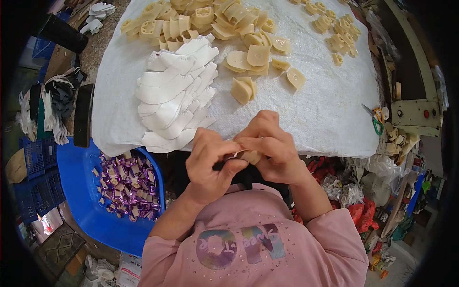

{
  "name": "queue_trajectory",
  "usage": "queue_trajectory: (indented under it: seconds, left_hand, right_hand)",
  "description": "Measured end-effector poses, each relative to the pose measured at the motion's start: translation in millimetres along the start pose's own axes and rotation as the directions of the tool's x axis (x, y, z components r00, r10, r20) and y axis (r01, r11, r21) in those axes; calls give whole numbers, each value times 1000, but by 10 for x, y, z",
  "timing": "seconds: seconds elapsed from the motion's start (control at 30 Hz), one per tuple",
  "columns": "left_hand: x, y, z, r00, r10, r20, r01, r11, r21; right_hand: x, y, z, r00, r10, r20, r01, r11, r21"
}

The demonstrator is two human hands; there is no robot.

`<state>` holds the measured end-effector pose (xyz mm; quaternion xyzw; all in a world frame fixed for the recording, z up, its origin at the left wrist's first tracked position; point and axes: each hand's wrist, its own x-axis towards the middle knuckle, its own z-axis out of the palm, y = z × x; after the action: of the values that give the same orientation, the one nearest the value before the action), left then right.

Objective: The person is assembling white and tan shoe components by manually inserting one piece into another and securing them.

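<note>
Both my hands are raised together in front of my chest, at the table's near edge. Between them is a small beige plastic shoe heel with a strip of purple shiny covering partly around it. My left hand pinches the covering side with thumb and fingers. My right hand is closed on the heel's other side; its fingers hide much of the piece. Just beyond them lies an overlapping stack of white curved cover pieces. Loose beige heels lie farther right, with a larger heap behind.
White woven sheeting covers the table. At lower left, a blue tub holds many purple-covered heels. Scissors lie at the right edge, near a machine's control box. A black phone-like slab stands at left.
</note>
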<state>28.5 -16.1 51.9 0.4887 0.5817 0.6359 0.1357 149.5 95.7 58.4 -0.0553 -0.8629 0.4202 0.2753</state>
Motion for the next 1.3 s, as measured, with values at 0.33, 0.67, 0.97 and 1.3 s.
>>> queue_trajectory:
  seconds: [0.33, 0.67, 0.97, 1.3]
  left_hand:
    - [-7, -184, -232, 983, 160, -87, -141, 971, 193]
    - [-21, 0, -136, 975, 198, 99, -199, 980, -5]
    - [36, 18, -8, 912, 300, 281, -384, 867, 317]
    - [-11, -57, -18, 977, 114, 178, -147, 971, 187]
  right_hand:
    - [5, -166, -1, 965, 106, -240, -121, 992, -46]
    - [-254, -162, 244, 734, 671, -110, -218, 385, 897]
    - [-305, -295, 138, 712, 702, 10, -332, 324, 886]
    - [-186, -67, -81, 850, 522, 69, -508, 779, 367]
